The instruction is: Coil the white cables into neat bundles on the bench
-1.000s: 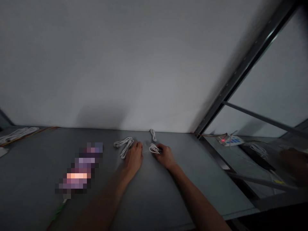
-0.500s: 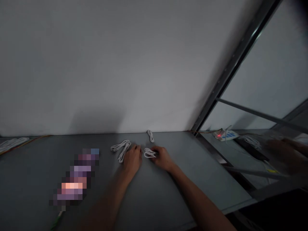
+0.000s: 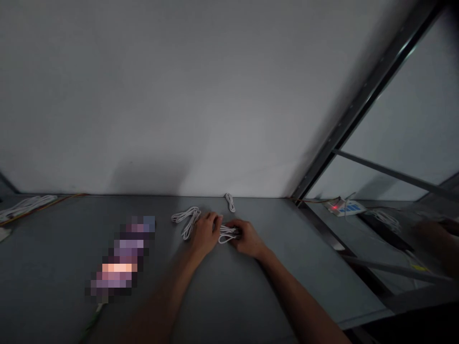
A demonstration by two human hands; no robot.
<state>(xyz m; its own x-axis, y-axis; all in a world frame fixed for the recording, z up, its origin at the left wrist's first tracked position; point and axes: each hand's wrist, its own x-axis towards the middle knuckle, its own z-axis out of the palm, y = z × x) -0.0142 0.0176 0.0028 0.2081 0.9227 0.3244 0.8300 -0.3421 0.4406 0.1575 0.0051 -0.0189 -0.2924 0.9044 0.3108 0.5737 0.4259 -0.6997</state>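
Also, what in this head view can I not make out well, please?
In the head view:
- The right hand covers part of the white cable bundle.
- Pixelation hides the long object.
- The dark hand at the right edge is blurred and cut off.
- The small device has markings too small to read.

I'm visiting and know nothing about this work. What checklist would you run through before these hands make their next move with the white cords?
1. Right hand has hold of the white cord coil: ok, its fingers close over the coil's end.
2. Left hand is touching that coil: cannot tell, its fingertips lie right beside it.
3. Second white coil is clear of the left hand: cannot tell, it lies very close.
4. Small white coil is clear of both hands: ok, it lies apart, farther forward.
5. Held coil is free of knots: cannot tell, too small to see.
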